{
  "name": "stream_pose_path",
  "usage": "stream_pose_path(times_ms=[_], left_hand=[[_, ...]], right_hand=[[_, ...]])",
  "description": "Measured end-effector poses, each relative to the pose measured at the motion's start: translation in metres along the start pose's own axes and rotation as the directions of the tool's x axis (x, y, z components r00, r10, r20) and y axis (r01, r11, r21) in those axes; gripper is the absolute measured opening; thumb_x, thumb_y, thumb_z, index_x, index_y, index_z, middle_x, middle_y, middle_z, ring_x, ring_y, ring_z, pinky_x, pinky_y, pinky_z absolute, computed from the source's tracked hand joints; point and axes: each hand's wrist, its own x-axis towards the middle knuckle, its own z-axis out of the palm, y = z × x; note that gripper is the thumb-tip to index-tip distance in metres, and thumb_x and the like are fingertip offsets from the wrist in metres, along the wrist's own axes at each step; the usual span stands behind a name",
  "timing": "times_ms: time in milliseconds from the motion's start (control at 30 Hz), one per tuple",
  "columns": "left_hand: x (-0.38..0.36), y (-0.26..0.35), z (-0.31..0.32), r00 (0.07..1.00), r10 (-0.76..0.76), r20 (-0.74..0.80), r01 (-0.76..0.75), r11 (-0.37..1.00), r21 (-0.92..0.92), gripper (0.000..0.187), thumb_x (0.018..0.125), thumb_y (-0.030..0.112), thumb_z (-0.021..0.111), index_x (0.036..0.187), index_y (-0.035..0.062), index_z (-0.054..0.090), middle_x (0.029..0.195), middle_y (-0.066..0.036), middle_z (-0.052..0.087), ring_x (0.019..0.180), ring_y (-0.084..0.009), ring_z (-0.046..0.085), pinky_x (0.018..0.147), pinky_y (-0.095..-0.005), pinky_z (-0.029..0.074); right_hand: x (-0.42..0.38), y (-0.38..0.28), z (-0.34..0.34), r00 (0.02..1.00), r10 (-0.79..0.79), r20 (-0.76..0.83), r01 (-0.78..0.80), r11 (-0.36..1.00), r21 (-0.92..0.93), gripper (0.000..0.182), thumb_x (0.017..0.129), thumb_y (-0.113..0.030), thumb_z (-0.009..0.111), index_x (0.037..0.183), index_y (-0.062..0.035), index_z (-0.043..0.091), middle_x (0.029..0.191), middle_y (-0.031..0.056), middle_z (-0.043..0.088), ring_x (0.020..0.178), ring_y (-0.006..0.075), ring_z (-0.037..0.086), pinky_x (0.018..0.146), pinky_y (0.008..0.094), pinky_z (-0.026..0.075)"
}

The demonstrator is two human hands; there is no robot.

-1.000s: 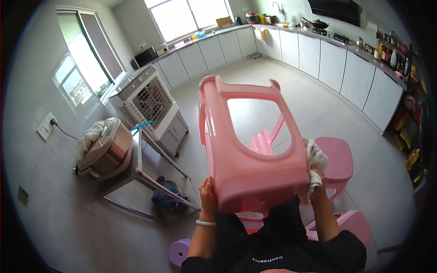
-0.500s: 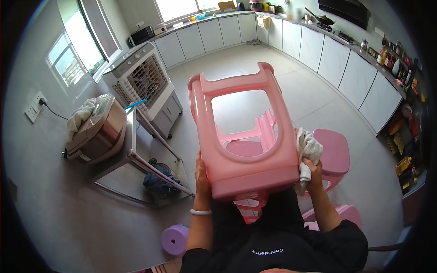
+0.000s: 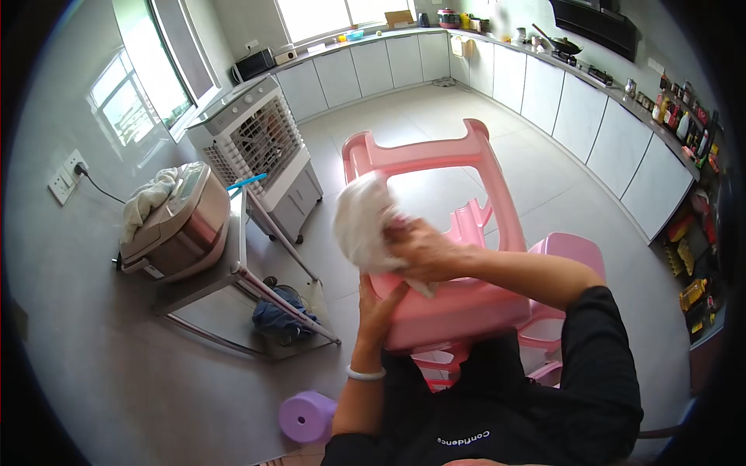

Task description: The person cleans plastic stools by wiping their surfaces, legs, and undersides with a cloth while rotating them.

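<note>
A pink plastic stool (image 3: 458, 316) is held tipped over in front of my body, its legs pointing away from me and its open side frame facing up. My left hand (image 3: 378, 309) grips the stool's near left edge, thumb over the top and fingers partly hidden at the side. Across the stool reaches my right hand (image 3: 430, 252), closed on a white cloth (image 3: 360, 223) that lies against the stool's left side. The cloth is blurred by motion and covers part of the frame.
More pink stools (image 3: 573, 252) stand to my right, and a small purple stool (image 3: 305, 415) is at lower left. A metal-framed table (image 3: 249, 279) carries a rice cooker (image 3: 183, 221). Beyond it stands an air cooler (image 3: 260, 147). Kitchen cabinets (image 3: 575, 105) line the back and right walls.
My right hand has carried the cloth from the stool's right side across to its left side. My left hand stays on the left edge. The view has shifted slightly.
</note>
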Motion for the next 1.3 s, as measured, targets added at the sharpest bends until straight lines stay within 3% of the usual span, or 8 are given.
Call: stream_pose_path(times_ms=[300, 600, 767, 900, 1000, 1133, 1233, 1300], left_hand=[[-0.009, 0.011, -0.001, 0.993, -0.055, -0.109, 0.062, 0.996, 0.065, 0.101, 0.084, 0.025, 0.080, 0.156, -0.0048, 0.017, 0.149, -0.023, 0.039, 0.135, -0.0303, 0.045, 0.111, -0.0380, 0.041], [-0.013, 0.003, -0.007, 0.979, -0.089, -0.183, 0.101, 0.993, 0.054, 0.099, 0.084, 0.025, 0.080, 0.156, -0.0041, 0.018, 0.149, -0.023, 0.041, 0.134, -0.0295, 0.046, 0.111, -0.0377, 0.040], [-0.013, 0.007, -0.002, 0.980, -0.099, -0.172, 0.095, 0.995, -0.029, 0.094, 0.086, 0.020, 0.077, 0.157, -0.0014, 0.019, 0.148, -0.020, 0.042, 0.133, -0.0274, 0.046, 0.111, -0.0372, 0.040], [-0.011, 0.012, 0.005, 0.986, -0.092, -0.141, 0.081, 0.993, -0.085, 0.091, 0.087, 0.017, 0.075, 0.158, -0.0004, 0.019, 0.147, -0.018, 0.043, 0.132, -0.0258, 0.047, 0.110, -0.0360, 0.041], [-0.007, 0.012, 0.009, 0.989, -0.089, -0.119, 0.084, 0.995, -0.046, 0.091, 0.087, 0.016, 0.074, 0.158, -0.0003, 0.019, 0.147, -0.018, 0.043, 0.132, -0.0253, 0.048, 0.110, -0.0356, 0.041], [-0.001, 0.014, 0.006, 0.989, -0.117, -0.096, 0.108, 0.990, -0.089, 0.093, 0.087, 0.017, 0.075, 0.158, -0.0004, 0.017, 0.148, -0.018, 0.043, 0.132, -0.0259, 0.047, 0.110, -0.0367, 0.041], [-0.001, 0.013, 0.003, 0.988, -0.118, -0.098, 0.110, 0.991, -0.080, 0.094, 0.087, 0.017, 0.075, 0.158, -0.0002, 0.016, 0.148, -0.018, 0.042, 0.132, -0.0264, 0.047, 0.110, -0.0367, 0.041], [0.000, 0.012, 0.001, 0.988, -0.119, -0.101, 0.112, 0.991, -0.069, 0.094, 0.087, 0.017, 0.075, 0.158, 0.0003, 0.016, 0.149, -0.018, 0.042, 0.132, -0.0264, 0.047, 0.110, -0.0365, 0.041]], right_hand=[[0.138, 0.071, 0.050, 0.875, 0.357, 0.326, -0.207, 0.886, -0.414, 0.056, 0.078, -0.026, 0.076, 0.130, -0.0417, 0.064, 0.147, 0.0066, 0.045, 0.130, 0.0264, 0.046, 0.105, 0.0409, 0.035], [0.171, 0.153, 0.065, 0.871, 0.489, 0.049, -0.422, 0.795, -0.435, 0.091, 0.069, -0.035, 0.083, 0.151, -0.0271, 0.045, 0.151, 0.0195, 0.043, 0.140, 0.0340, 0.041, 0.110, 0.0445, 0.037], [0.078, 0.137, -0.036, 0.866, 0.500, -0.019, -0.405, 0.678, -0.614, 0.083, 0.070, -0.018, 0.078, 0.148, -0.0238, 0.050, 0.150, 0.0235, 0.045, 0.141, 0.0371, 0.041, 0.114, 0.0431, 0.037], [-0.004, 0.234, -0.059, 0.674, 0.627, -0.390, -0.738, 0.552, -0.389, 0.066, 0.077, -0.025, 0.073, 0.141, -0.0232, 0.056, 0.142, 0.0177, 0.054, 0.141, 0.0344, 0.041, 0.109, 0.0466, 0.041], [-0.014, 0.240, -0.078, 0.448, 0.804, -0.390, -0.889, 0.354, -0.291, 0.059, 0.079, -0.025, 0.071, 0.137, -0.0232, 0.059, 0.143, 0.0146, 0.054, 0.139, 0.0365, 0.042, 0.108, 0.0484, 0.041], [-0.019, 0.228, -0.082, 0.323, 0.805, -0.497, -0.946, 0.284, -0.155, 0.055, 0.081, -0.017, 0.067, 0.135, -0.0237, 0.061, 0.141, 0.0115, 0.057, 0.136, 0.0342, 0.046, 0.107, 0.0453, 0.043], [-0.056, 0.289, -0.063, 0.489, 0.850, -0.195, -0.729, 0.522, 0.444, 0.053, 0.080, -0.015, 0.068, 0.132, -0.0205, 0.064, 0.134, 0.0125, 0.062, 0.130, 0.0304, 0.053, 0.109, 0.0375, 0.041], [-0.076, 0.299, -0.066, 0.624, 0.752, -0.215, -0.655, 0.652, 0.382, 0.051, 0.080, -0.012, 0.065, 0.131, -0.0137, 0.064, 0.128, 0.0146, 0.065, 0.125, 0.0284, 0.057, 0.110, 0.0322, 0.040]])
